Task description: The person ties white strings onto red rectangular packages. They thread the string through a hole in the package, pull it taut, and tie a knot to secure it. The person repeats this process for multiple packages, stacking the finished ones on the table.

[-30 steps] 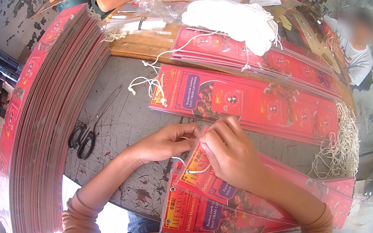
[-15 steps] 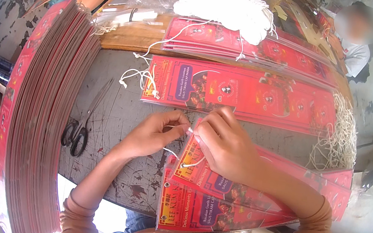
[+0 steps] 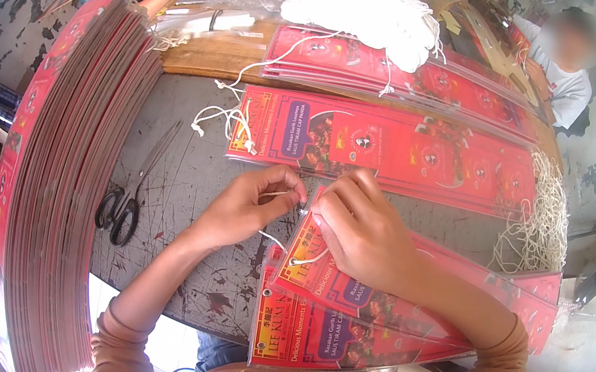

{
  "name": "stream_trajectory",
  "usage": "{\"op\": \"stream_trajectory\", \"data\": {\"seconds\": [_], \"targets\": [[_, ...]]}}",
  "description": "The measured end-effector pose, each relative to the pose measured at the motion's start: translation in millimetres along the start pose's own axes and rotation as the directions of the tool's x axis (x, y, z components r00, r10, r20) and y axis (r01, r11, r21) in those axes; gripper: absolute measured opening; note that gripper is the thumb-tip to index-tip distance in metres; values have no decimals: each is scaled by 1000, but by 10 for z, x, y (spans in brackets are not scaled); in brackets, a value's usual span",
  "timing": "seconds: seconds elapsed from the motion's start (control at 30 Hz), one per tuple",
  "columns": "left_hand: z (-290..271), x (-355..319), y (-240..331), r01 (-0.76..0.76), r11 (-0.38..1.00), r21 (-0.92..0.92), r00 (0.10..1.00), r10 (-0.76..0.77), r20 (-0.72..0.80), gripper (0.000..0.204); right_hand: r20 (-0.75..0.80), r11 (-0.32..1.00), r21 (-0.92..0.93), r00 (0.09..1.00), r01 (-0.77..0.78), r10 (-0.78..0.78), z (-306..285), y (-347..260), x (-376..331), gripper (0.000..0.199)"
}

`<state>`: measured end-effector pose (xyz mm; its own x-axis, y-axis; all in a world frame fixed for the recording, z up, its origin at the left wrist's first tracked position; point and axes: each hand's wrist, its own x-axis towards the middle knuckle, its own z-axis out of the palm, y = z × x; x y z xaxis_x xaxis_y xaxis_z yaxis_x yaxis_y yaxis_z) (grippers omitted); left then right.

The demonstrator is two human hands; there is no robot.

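Here's the left hand (image 3: 251, 206), fingers curled in tight, thumb and forefinger pinching a thin white string (image 3: 275, 240) right at the top corner of a glossy red card strip (image 3: 374, 293), long, flat and sleeved in clear plastic. The right hand (image 3: 361, 232) meets it fingertip to fingertip, fingers bunched and pressed on that same corner, palm lying over the strip; a loop of the string hangs just under its thumb. Beneath the palm, more of the same red strips (image 3: 319, 339) sit fanned out toward the person's body, slick and shiny. Beyond the fingertips lies another long red strip (image 3: 398, 152) flat on the scuffed, dark round table (image 3: 170, 243), knotted white cords (image 3: 226, 123) trailing from its near end. Further past that, more red strips (image 3: 403, 74) and a soft heap of white string (image 3: 366, 16). Off to the left of the left hand, black-handled scissors (image 3: 119, 207) rest on the scratched top, and beyond them a tall, ribbed stack of red card edges (image 3: 60, 170) curves along the table rim. Right of the right hand, a loose tangle of pale cord (image 3: 541, 219). Compared with a moment ago, both hands sit at the same corner, the pinch closer and tighter, the loop now showing under the right hand.
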<state>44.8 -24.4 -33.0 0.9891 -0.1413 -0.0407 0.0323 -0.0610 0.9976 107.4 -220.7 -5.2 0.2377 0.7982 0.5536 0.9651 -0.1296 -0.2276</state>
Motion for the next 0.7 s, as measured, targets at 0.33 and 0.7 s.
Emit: {"op": "stream_trajectory", "data": {"seconds": [0.33, 0.7], "targets": [[26, -24, 24, 19, 999, -30, 995, -16, 102, 17, 30, 1000, -15, 1000, 9, -8, -24, 5, -3, 24], [74, -31, 56, 10, 1000, -18, 948, -15, -318, 8, 15, 999, 29, 1000, -25, 24, -25, -16, 0, 22]]}}
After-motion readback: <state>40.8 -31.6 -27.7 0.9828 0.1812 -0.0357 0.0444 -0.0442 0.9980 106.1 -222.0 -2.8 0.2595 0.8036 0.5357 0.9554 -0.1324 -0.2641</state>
